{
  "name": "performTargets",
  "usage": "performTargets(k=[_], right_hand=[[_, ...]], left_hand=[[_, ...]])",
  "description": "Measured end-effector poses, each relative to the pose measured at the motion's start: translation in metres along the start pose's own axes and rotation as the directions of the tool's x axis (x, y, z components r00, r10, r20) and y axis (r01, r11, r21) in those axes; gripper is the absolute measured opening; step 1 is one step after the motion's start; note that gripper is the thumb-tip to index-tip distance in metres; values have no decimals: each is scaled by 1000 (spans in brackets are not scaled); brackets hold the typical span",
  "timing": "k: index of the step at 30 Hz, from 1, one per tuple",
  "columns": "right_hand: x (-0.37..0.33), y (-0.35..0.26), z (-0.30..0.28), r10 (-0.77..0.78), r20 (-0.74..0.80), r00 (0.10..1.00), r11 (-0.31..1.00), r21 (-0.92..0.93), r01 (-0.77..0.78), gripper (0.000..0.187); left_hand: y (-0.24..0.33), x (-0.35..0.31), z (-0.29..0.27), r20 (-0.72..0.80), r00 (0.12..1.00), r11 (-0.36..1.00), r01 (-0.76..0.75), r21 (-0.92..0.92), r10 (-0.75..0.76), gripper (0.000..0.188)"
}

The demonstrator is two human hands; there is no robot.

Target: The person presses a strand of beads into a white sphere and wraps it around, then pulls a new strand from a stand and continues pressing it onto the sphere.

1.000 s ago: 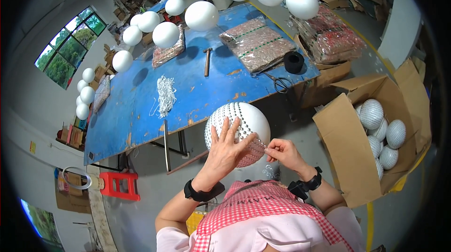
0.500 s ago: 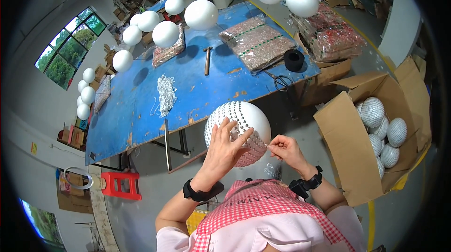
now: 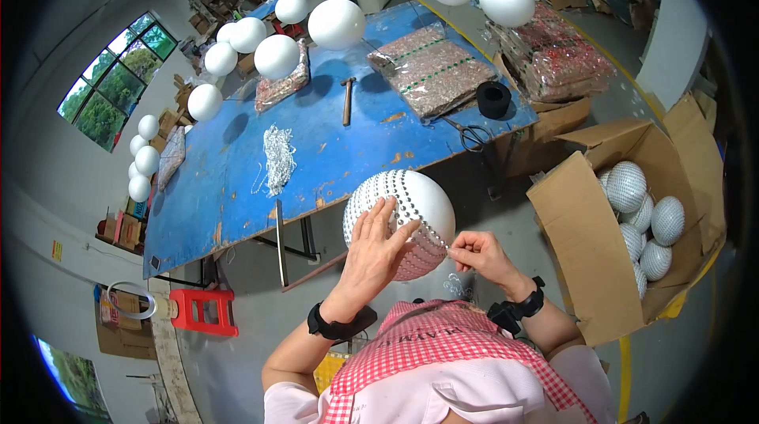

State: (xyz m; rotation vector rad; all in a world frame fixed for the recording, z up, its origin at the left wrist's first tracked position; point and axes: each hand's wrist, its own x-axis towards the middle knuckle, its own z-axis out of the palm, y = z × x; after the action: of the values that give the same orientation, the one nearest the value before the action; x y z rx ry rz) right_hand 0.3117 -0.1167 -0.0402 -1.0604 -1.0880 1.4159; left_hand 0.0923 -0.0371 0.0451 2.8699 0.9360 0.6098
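Note:
A large white ball [image 3: 433, 196], partly wrapped in rows of silver bead chain [image 3: 405, 199], is in front of me just off the table's near edge. My left hand [image 3: 375, 251] lies across its left and front side with fingers spread, pressing on the beaded rows. At the ball's lower right, my right hand [image 3: 479, 253] pinches the bead chain between thumb and fingertips. Loose silver strands [image 3: 454, 286] hang below, near my apron [image 3: 443, 337]. The far side of the ball is hidden.
The blue table [image 3: 332, 163] bears a heap of silver chain [image 3: 278, 160], a hammer [image 3: 347, 101], scissors [image 3: 471, 136], a black roll [image 3: 494, 100] and bagged beads [image 3: 433, 68]. White balls [image 3: 337, 24] stand above it. A carton [image 3: 589, 250] at right holds beaded balls [image 3: 668, 220]. A red stool [image 3: 204, 313] stands left.
My right hand has shifted very slightly left along the ball's edge, still pinching the chain. The left hand stays almost where it was on the ball.

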Motion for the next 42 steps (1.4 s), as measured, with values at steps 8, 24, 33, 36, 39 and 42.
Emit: performTargets(k=[8,24,33,36,39,42], right_hand=[[3,7,-2,76,-30,997,996,53,-74,18],[-7,9,-1,-34,-48,998,999,-33,32,12],[-8,18,-9,34,10,999,999,14,-34,13],[-8,20,-12,35,27,999,999,33,-36,15],[-8,19,-13,48,49,998,998,32,-50,15],[-10,15,-12,62,89,994,998,20,-64,15]], left_hand=[[-4,0,2,12,1000,1000,3,27,-3,41],[-1,-3,-7,-67,997,997,-54,-57,50,55],[5,-6,-5,-88,995,997,43,-67,-49,54],[1,-10,0,-112,994,999,13,-33,-17,52],[2,-10,3,-115,993,1000,-9,-1,9,53],[12,-7,2,-92,995,999,32,-41,-35,55]])
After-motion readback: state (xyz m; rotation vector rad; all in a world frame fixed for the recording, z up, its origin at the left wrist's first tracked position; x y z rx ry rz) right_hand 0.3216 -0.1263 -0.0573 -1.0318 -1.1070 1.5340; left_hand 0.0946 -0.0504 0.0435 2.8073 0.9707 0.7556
